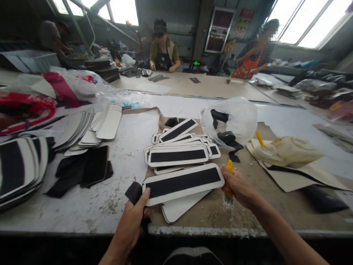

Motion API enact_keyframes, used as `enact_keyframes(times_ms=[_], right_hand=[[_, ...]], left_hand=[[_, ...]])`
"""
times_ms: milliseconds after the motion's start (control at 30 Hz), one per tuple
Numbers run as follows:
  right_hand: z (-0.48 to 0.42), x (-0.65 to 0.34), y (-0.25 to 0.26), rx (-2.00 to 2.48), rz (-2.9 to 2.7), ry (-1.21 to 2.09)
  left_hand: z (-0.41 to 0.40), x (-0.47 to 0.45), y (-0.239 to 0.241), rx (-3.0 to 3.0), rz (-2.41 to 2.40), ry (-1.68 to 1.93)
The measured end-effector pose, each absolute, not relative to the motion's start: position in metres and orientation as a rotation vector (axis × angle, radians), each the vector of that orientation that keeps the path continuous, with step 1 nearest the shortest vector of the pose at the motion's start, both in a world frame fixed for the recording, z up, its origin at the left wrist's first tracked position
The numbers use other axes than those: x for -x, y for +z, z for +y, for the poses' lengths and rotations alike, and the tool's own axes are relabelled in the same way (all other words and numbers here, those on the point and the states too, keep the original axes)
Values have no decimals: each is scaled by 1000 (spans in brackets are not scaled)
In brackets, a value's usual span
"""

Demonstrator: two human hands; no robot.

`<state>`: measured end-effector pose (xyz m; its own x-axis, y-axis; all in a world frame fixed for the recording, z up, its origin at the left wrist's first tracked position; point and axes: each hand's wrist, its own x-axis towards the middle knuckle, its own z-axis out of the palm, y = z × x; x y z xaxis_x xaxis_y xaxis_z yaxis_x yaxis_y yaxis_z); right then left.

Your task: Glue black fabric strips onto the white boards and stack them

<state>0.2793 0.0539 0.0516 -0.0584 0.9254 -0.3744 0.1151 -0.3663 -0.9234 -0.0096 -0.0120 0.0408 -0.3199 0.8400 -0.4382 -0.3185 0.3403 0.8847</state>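
Note:
My left hand [131, 221] is closed on the near end of a long white strip with a black band [183, 183], its thumb on top, and a small black fabric piece [134, 192] sits against the fingers. My right hand [237, 187] is shut on a yellow-handled brush [230, 173], whose bristles point down at the brown work board [248, 206] beside the strip's right end. Under the strip lies a plain white strip [179, 208]. Behind it is a pile of several finished black-banded strips [179, 151].
A clear plastic bag with black pieces [230, 121] and a glue pot with a yellow brush [264, 149] stand right of the pile. Stacks of white strips [104, 123] and black pieces [91, 167] lie at left. Two people work at the far table [187, 84].

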Motion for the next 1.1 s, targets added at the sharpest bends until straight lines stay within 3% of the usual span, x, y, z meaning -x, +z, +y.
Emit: enact_keyframes(times_ms=[500, 900, 1100], right_hand=[[117, -271, 78, 1511, -1132, 1606], [154, -271, 81, 1533, -1319, 1453], [174, -276, 78, 1732, -1636, 1203]], left_hand=[[56, 19, 55, -538, 1398, 1263], [104, 26, 62, -654, 1401, 1167], [125, 32, 59, -826, 1669, 1057]])
